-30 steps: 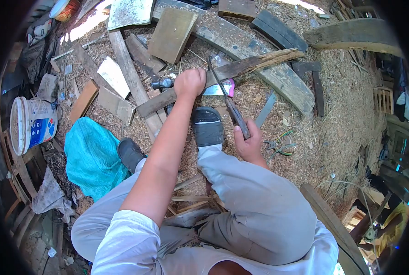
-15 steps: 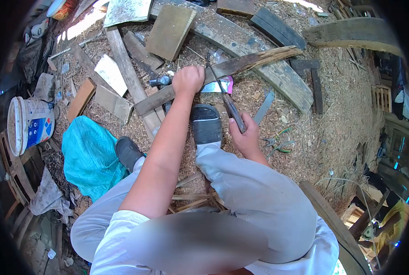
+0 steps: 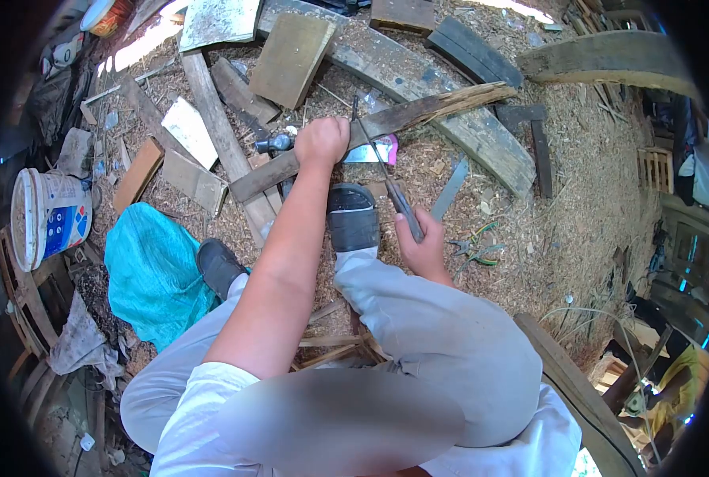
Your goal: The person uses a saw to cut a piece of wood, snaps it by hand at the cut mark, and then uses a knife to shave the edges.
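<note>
My left hand (image 3: 323, 143) is wrapped round a long weathered board (image 3: 386, 119) whose right end is splintered and rests over a thick beam. In my right hand (image 3: 424, 245) is the dark handle of a saw (image 3: 395, 199), its thin blade lying edge-on across the board just right of my left hand. Under the board, a shiny piece with a pink edge (image 3: 391, 149) shows near the blade. My sandalled foot (image 3: 352, 216) is between my two hands, below the board.
A hammer (image 3: 275, 144) lies left of my left hand. Pliers (image 3: 475, 248) and a flat metal strip (image 3: 451, 188) lie on the right. A turquoise sack (image 3: 154, 270) and a white bucket (image 3: 52, 219) stand left. Wood pieces lie around the thick beam (image 3: 482, 143).
My right hand and the saw handle have shifted slightly left and down toward me. My left hand keeps its grip on the board. The whole view has shifted a little.
</note>
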The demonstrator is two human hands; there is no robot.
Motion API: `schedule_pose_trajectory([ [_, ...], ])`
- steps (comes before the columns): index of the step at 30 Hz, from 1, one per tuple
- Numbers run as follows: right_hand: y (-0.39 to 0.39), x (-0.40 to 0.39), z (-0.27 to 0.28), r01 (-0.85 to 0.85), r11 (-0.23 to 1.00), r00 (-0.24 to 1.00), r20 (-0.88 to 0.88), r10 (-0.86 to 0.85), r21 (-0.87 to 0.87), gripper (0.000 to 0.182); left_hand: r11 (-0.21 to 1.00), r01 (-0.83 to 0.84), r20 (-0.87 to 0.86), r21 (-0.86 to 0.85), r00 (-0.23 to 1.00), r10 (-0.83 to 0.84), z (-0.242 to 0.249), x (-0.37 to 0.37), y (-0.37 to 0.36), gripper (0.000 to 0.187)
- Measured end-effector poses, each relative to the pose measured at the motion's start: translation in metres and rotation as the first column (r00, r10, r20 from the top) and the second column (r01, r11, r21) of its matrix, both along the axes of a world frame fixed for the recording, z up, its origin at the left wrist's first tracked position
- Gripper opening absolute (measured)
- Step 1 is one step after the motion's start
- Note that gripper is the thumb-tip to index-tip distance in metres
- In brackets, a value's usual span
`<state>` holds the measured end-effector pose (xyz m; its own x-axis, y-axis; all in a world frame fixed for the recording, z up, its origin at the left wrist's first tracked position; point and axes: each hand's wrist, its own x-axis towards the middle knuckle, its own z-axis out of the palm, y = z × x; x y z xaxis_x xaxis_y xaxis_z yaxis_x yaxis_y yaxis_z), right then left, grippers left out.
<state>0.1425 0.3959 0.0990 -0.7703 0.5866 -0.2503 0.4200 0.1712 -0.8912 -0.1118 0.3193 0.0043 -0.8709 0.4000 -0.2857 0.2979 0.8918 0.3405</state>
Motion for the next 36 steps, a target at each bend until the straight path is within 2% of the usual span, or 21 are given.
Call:
schedule_pose_trajectory([
  [4, 0.005, -0.016, -0.016, -0.020, 0.999, 1.000, 0.006, 0.019, 0.033, 0.030, 1.000, -0.003, 0.057, -0.017, 0.998, 0.004, 0.004, 0.001, 0.000, 0.061],
  [6, 0.006, -0.032, -0.016, -0.002, 0.999, 0.998, -0.058, -0.001, -0.042, 0.031, 1.000, -0.011, 0.063, -0.015, 0.998, 0.012, 0.000, 0.003, -0.002, 0.061],
  [8, 0.003, -0.010, -0.017, 0.010, 0.999, 0.997, -0.080, -0.013, -0.038, 0.031, 1.000, 0.001, 0.040, -0.015, 0.999, 0.000, -0.002, 0.002, -0.002, 0.059],
  [10, 0.005, 0.015, -0.014, -0.040, 0.998, 0.998, -0.037, 0.041, 0.039, 0.030, 1.000, 0.000, 0.034, -0.017, 0.999, 0.000, 0.000, 0.001, 0.000, 0.060],
  [16, 0.008, -0.028, -0.035, -0.009, 1.000, 0.997, -0.078, 0.009, -0.002, 0.029, 0.999, -0.016, 0.071, -0.041, 0.997, 0.018, -0.002, 0.006, -0.003, 0.059],
  [18, -0.001, -0.008, -0.028, 0.054, 0.998, 0.994, -0.098, -0.056, -0.016, 0.028, 0.999, 0.032, 0.055, -0.013, 0.998, -0.031, 0.000, 0.008, -0.002, 0.059],
  [20, -0.001, 0.021, -0.039, 0.018, 0.999, 0.997, -0.081, -0.014, 0.041, 0.026, 1.000, 0.028, 0.025, 0.004, 0.999, -0.028, 0.006, 0.004, 0.000, 0.059],
  [26, -0.001, -0.013, -0.038, 0.044, 0.998, 0.998, -0.031, -0.045, -0.047, 0.029, 1.000, -0.007, 0.081, -0.002, 0.997, 0.007, 0.007, 0.009, -0.002, 0.058],
  [29, -0.004, 0.003, -0.032, 0.116, 0.993, 0.978, -0.171, -0.116, -0.005, 0.030, 1.000, -0.013, 0.063, -0.007, 0.998, 0.013, 0.005, 0.008, -0.001, 0.058],
  [31, -0.009, 0.028, -0.021, 0.081, 0.992, 0.996, -0.020, -0.083, -0.096, 0.030, 0.999, -0.039, 0.073, -0.022, 0.997, 0.040, 0.007, 0.007, 0.001, 0.057],
  [34, 0.002, -0.008, -0.055, 0.040, 0.999, 0.997, -0.072, -0.040, -0.007, 0.030, 1.000, -0.024, 0.083, -0.018, 0.996, 0.026, 0.006, 0.008, 0.000, 0.056],
  [36, 0.000, -0.009, -0.058, 0.025, 1.000, 1.000, 0.008, -0.025, -0.003, 0.029, 0.998, -0.058, 0.095, -0.010, 0.994, 0.058, 0.002, 0.014, -0.005, 0.056],
])
